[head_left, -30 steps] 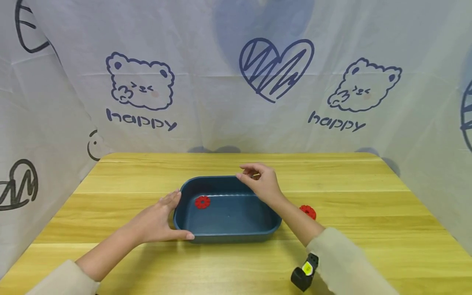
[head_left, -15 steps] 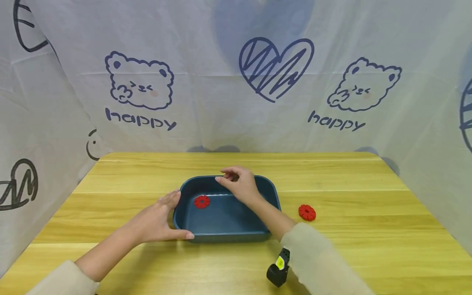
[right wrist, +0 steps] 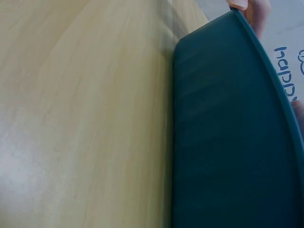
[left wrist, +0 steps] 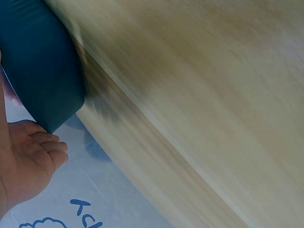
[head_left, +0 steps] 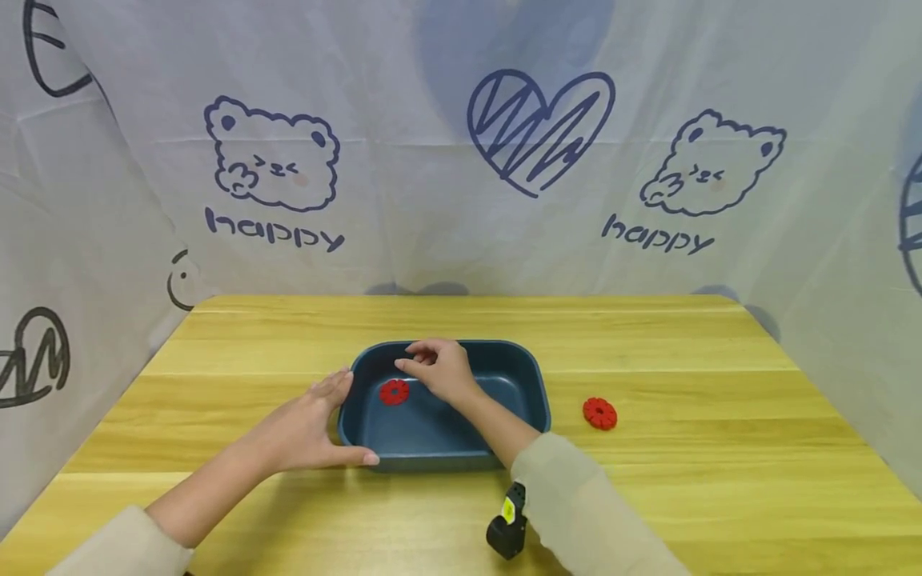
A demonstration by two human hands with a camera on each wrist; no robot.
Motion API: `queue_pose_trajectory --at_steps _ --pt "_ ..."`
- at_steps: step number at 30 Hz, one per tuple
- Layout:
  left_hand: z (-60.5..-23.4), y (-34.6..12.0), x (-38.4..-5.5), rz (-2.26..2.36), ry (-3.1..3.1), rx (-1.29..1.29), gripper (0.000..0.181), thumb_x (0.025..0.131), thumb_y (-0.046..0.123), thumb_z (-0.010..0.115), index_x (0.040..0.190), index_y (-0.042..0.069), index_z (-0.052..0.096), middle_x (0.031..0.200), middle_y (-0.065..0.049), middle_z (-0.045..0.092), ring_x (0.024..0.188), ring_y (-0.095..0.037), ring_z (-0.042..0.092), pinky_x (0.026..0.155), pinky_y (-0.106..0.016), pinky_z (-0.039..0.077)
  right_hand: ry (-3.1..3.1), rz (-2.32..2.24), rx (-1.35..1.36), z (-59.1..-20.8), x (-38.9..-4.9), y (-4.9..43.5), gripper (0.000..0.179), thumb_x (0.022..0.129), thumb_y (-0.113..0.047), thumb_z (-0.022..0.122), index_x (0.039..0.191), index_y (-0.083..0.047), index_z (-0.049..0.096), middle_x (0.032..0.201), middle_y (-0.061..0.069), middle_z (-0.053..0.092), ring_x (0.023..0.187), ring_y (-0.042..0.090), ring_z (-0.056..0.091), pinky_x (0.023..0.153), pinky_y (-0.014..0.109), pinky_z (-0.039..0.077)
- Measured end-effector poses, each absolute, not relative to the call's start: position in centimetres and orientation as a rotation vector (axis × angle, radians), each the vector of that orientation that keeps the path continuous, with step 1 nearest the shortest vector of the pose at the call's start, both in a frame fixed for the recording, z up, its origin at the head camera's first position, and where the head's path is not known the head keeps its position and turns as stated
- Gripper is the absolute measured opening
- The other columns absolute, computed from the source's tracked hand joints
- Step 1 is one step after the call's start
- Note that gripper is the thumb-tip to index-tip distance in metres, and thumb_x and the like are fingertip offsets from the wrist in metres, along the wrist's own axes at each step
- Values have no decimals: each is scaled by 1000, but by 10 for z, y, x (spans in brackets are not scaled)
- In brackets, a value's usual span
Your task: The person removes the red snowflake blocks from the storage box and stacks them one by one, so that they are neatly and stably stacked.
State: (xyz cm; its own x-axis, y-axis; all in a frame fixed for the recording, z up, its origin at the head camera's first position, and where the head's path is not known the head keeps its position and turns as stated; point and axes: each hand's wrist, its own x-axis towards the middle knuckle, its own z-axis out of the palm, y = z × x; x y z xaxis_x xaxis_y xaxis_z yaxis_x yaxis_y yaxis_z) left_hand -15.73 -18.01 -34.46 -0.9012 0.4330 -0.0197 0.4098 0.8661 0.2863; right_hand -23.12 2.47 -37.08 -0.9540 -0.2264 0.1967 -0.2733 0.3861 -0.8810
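Note:
A dark blue rectangular basin (head_left: 446, 462) rests on the wooden table. Inside, toward its left end, lies a flat red notched disc (head_left: 394, 392), like a flower-shaped building piece. My left hand (head_left: 317, 428) holds the basin's left end, thumb along the front rim and fingers at the left side. Seen from the left wrist, its fingers (left wrist: 50, 147) bend at the basin's corner. Over the basin reaches my right hand (head_left: 442, 374), thumb and forefinger apart, just behind and right of the disc; nothing shows between them. Another red disc (head_left: 600, 414) lies on the table, right of the basin.
The wooden table (head_left: 720, 480) extends around the basin on all sides. A pale cloth (head_left: 432, 200) with bear, heart and "happy" drawings hangs behind it and along both sides. A black device (head_left: 507, 524) sits at my right sleeve.
My right hand has moved left and slightly down, from the basin's back right to near the disc inside. My left hand stays at the basin's left end; both discs lie where they were.

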Motion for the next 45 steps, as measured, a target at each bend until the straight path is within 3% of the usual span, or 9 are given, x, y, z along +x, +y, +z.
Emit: queue_pose_trajectory --at_steps 7,19,32,45 --pt "-345 -179 -158 432 2944 687 114 67 71 64 142 -7 28 149 -25 26 129 -52 33 97 -60 38 -2696 1530 522 -377 -233 22 29 79 -17 73 98 5 69 84 15 67 70 13 57 59 14 46" --pt "-344 -180 -158 425 2957 696 113 67 70 65 142 -7 29 149 -25 27 132 -48 32 97 -59 38 -2882 1220 599 -390 -237 16 30 76 -17 76 94 7 68 69 10 62 60 7 45 57 16 42" --pt "-343 -181 -159 426 2961 703 112 68 69 65 142 -8 29 149 -26 27 129 -51 33 96 -60 39 -2964 926 637 -388 -236 11 30 75 -21 78 88 3 68 86 12 64 77 18 55 68 24 47" --pt "-345 -180 -159 429 2939 700 112 68 69 64 142 -8 29 149 -26 27 131 -49 31 98 -60 37 -2956 941 591 -393 -234 12 25 74 -17 77 86 4 68 85 12 65 75 17 56 66 23 47"
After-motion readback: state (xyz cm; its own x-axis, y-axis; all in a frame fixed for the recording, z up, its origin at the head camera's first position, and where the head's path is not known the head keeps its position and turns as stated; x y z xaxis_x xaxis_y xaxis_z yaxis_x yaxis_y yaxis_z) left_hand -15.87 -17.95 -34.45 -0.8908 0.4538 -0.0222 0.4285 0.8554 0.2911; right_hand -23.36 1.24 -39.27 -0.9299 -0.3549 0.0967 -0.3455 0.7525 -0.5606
